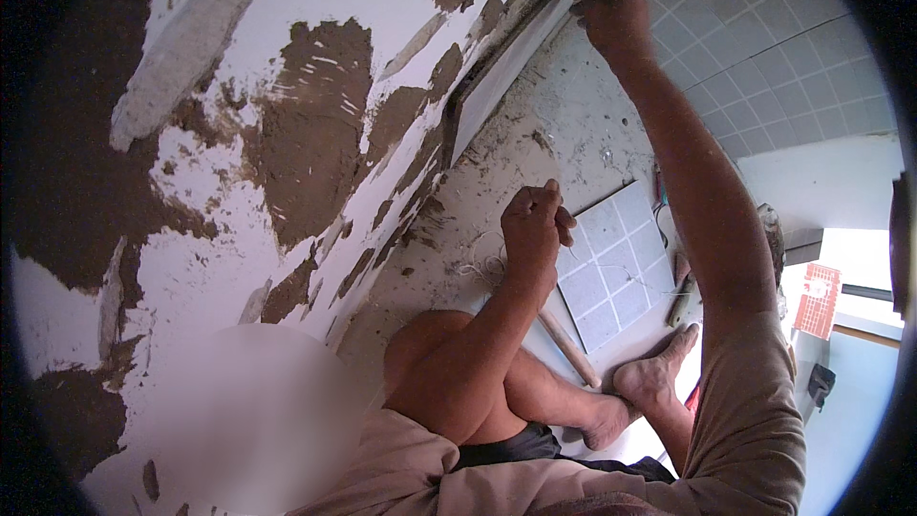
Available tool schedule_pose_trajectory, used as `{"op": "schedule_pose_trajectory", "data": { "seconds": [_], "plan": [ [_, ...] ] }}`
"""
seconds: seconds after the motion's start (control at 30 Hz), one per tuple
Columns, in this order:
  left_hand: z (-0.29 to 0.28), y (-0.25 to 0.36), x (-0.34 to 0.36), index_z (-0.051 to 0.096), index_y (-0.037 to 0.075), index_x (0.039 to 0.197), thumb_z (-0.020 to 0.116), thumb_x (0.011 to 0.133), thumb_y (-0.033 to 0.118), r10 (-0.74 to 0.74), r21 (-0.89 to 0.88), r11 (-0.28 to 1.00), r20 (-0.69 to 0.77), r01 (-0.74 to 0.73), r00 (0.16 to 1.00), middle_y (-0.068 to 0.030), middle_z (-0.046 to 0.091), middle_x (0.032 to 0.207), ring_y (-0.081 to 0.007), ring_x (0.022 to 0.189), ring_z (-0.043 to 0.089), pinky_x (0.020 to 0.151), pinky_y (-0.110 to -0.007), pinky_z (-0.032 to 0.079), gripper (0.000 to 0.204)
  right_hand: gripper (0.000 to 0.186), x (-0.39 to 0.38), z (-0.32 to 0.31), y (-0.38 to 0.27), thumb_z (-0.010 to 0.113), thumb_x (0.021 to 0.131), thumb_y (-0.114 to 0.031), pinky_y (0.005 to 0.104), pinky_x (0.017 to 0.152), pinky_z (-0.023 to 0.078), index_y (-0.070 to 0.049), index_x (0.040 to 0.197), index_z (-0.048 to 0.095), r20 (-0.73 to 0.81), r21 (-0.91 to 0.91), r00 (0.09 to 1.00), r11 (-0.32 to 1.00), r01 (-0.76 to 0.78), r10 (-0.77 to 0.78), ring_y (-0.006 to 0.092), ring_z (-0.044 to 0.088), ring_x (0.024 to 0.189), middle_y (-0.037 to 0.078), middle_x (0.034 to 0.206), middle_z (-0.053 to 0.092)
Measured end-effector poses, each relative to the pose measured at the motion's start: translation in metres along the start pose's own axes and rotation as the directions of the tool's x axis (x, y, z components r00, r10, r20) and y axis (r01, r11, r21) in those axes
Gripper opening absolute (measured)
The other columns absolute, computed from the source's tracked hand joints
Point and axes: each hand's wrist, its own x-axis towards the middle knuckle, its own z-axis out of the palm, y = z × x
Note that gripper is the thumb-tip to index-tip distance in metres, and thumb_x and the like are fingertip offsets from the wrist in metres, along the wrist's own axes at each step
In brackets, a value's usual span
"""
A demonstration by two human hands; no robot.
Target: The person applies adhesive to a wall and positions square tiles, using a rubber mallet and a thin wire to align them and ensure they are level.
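My left hand (pixel 535 229) is raised over the floor in front of my bent knee, its fingers closed with the thumb upward. A thin pale string (pixel 485 263) loops out beside it and shows again over the tile sheet, so it appears pinched there. My right hand (pixel 609 17) reaches far forward, its index finger at the top end of a pale strip (pixel 497 86) along the foot of the wall. Its other fingers are curled, and whatever they pinch is hidden. A grey tile (pixel 616 253) with a grid of pale lines lies between my left hand and right forearm.
The white wall (pixel 229 258) at left carries patches of brown mortar (pixel 315 124). Mortar-spotted floor (pixel 564 115) stretches ahead. Gridded grey tiles (pixel 764 48) cover the surface at far right. A wooden handle (pixel 570 349) lies near my feet, with other tools (pixel 683 291) beside the tile.
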Motion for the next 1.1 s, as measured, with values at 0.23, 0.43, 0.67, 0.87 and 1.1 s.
{"op": "schedule_pose_trajectory", "data": {
  "seconds": [0.23, 0.43, 0.67, 0.87, 1.1],
  "plan": [
    [0.002, 0.0, -0.001, 0.056, 0.009, 0.082, 0.064, 0.098, 0.025, 0.006, -0.011, 1.0, 0.025, -0.006, 1.0, -0.0058, 0.059, 0.061, -0.0137, 0.044, 0.049, 0.041, -0.029, 0.04, 0.024, 0.032, -0.006, 0.008, 0.014, 0.057, 0.097, -0.01, 0.0336, 0.074, 0.061, -0.009, 0.128, 0.067, -0.023, -0.302, 0.967, 0.924, 0.236, -0.254, 0.0167, 0.071, 0.088, 0.009, 0.106, 0.072],
    [0.002, 0.001, -0.001, 0.056, 0.009, 0.082, 0.062, 0.098, 0.026, 0.011, 0.017, 1.0, -0.003, -0.011, 1.0, -0.0064, 0.059, 0.061, -0.0147, 0.044, 0.05, 0.042, -0.03, 0.039, 0.024, 0.032, -0.034, 0.02, -0.007, 0.057, 0.098, -0.013, 0.0327, 0.072, 0.061, -0.009, 0.129, 0.066, -0.01, -0.269, 0.982, 0.947, 0.178, -0.188, 0.0171, 0.069, 0.086, 0.008, 0.105, 0.07],
    [0.001, 0.001, -0.002, 0.056, 0.008, 0.084, 0.061, 0.1, 0.018, 0.029, -0.03, 0.999, 0.039, -0.028, 0.999, -0.0037, 0.056, 0.061, -0.0106, 0.047, 0.053, 0.039, -0.025, 0.042, 0.02, 0.032, -0.067, 0.027, -0.043, 0.054, 0.098, -0.012, 0.0338, 0.072, 0.061, -0.006, 0.128, 0.065, 0.046, -0.231, 0.992, 0.965, 0.126, -0.119, 0.0185, 0.069, 0.088, 0.009, 0.104, 0.07],
    [0.002, 0.003, -0.003, 0.055, 0.008, 0.083, 0.061, 0.1, 0.019, 0.023, -0.007, 1.0, 0.016, -0.023, 1.0, -0.004, 0.056, 0.06, -0.0111, 0.047, 0.052, 0.038, -0.026, 0.042, 0.021, 0.032, -0.091, 0.028, -0.057, 0.056, 0.092, -0.005, 0.0404, 0.077, 0.055, -0.004, 0.122, 0.066, 0.078, -0.452, 0.907, 0.797, 0.402, -0.413, 0.0353, 0.067, 0.089, 0.018, 0.096, 0.066],
    [0.001, 0.006, -0.004, 0.053, 0.008, 0.078, 0.061, 0.098, 0.03, 0.043, 0.056, 0.997, 0.016, -0.044, 0.999, -0.0062, 0.056, 0.059, -0.0152, 0.045, 0.048, 0.044, -0.031, 0.037, 0.031, 0.022, -0.108, 0.016, -0.074, 0.061, 0.084, -0.005, 0.0433, 0.075, 0.057, -0.005, 0.104, 0.07, 0.128, -0.502, 0.87, 0.725, 0.471, -0.476, 0.035, 0.068, 0.087, 0.015, 0.101, 0.066]
  ]
}}
